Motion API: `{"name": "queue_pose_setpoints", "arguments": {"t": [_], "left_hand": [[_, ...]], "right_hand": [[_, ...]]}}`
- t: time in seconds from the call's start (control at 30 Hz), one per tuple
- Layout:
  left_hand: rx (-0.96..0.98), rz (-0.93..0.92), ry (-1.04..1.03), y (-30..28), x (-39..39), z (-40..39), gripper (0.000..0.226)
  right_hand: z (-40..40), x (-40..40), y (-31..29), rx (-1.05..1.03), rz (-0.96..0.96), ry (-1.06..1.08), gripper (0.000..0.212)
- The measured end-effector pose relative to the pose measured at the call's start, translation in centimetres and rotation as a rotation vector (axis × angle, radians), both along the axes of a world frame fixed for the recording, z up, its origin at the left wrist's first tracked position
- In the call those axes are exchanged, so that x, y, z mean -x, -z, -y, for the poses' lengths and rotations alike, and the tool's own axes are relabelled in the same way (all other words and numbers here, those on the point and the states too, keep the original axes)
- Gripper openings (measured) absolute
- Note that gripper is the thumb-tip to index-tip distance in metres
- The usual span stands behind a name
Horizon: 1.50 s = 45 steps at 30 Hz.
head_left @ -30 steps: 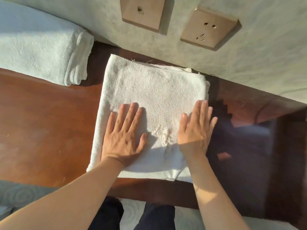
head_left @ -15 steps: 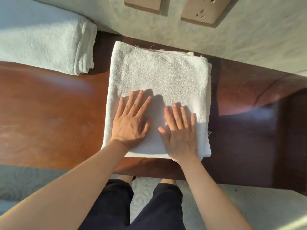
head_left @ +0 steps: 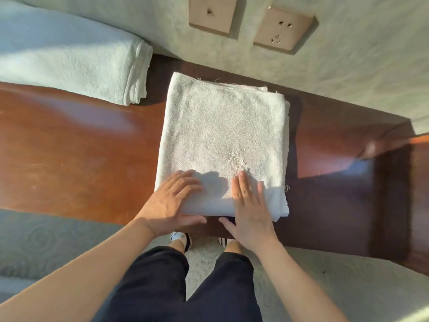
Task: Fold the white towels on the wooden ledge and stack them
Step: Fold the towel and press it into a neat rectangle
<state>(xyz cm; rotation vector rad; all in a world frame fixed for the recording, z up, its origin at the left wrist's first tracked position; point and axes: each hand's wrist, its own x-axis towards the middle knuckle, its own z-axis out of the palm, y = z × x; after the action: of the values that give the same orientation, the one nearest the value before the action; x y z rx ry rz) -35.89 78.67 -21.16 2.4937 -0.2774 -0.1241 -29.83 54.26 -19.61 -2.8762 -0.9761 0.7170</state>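
Two white towels lie on one wooden ledge (head_left: 76,145) — a folded towel (head_left: 222,140) in the middle and a second towel (head_left: 69,59) at the left. Two hands — the left hand (head_left: 169,203) and right hand (head_left: 250,214). Two wall sockets: one (head_left: 212,13), another (head_left: 284,29).

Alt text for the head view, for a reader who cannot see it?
Both hands, left hand and right hand, rest flat on the near edge of a folded white towel on a wooden ledge. Another folded towel lies far left.

Hands (head_left: 170,201) flat — folded towel (head_left: 222,140).
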Motion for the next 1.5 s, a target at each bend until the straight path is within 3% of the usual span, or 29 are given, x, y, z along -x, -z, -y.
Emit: {"name": "queue_pose_setpoints", "arguments": {"t": [0.1,0.17,0.27,0.37,0.47,0.73,0.87,0.97,1.03,1.2,1.3,1.4,1.47,1.5], "left_hand": [[-0.219,-0.036,0.057,0.2,-0.3,0.2,0.088],[-0.306,-0.033,0.087,0.2,-0.7,0.3,0.083],[-0.182,-0.084,0.038,-1.3,-2.1,0.1,0.058],[-0.089,-0.375,0.013,-4.8,-6.0,-1.5,0.039],[0.008,-0.594,0.004,-8.4,-11.1,-3.6,0.029],[0.062,-0.824,-0.093,-12.2,-23.2,-8.5,0.021],[0.056,-0.921,-0.054,-12.0,-28.0,-9.9,0.044],[0.039,-0.792,-0.146,-10.2,-30.9,-10.0,0.045],[-0.068,-0.662,-0.206,-8.8,-32.1,-9.8,0.041],[-0.358,-0.399,-0.476,-6.1,-30.5,-7.6,0.029],[-0.353,0.002,-0.474,-4.7,-27.1,-1.9,0.046],[-0.315,-0.035,-0.295,-2.8,-25.1,3.4,0.055],[-0.353,-0.068,-0.32,-1.6,-24.7,4.2,0.059],[-0.376,-0.068,-0.344,-1.1,-24.6,4.0,0.062]], "right_hand": [[0.4,-1.1,0.2,-0.009,-0.001,0.032,0.098],[0.1,-2.4,-0.6,-0.034,-0.041,0.024,0.086],[-0.1,-5.0,-4.1,-0.076,-0.269,0.089,0.063],[-0.7,-9.3,-8.3,-0.051,-0.374,0.12,0.019],[-1.8,-13.7,-10.3,-0.039,-0.359,0.11,0.037],[-5.7,-26.1,-12.5,-0.063,-0.344,0.025,0.062],[-8.0,-30.5,-11.8,-0.023,-0.32,0.006,0.071],[-8.4,-32.7,-9.3,-0.013,-0.339,0.114,0.071],[-8.6,-33.4,-7.2,-0.038,-0.34,0.242,0.055],[-9.1,-32.9,-3.6,0.02,0.042,0.0,0.027],[-8.4,-31.8,-2.2,-0.046,0.234,-0.045,0.045],[-8.5,-31.5,-1.3,-0.096,0.339,0.021,0.031],[-9.0,-30.0,-2.0,-0.253,0.494,0.087,0.009],[-9.2,-28.8,-2.4,-0.346,0.521,0.124,0.012]]}}
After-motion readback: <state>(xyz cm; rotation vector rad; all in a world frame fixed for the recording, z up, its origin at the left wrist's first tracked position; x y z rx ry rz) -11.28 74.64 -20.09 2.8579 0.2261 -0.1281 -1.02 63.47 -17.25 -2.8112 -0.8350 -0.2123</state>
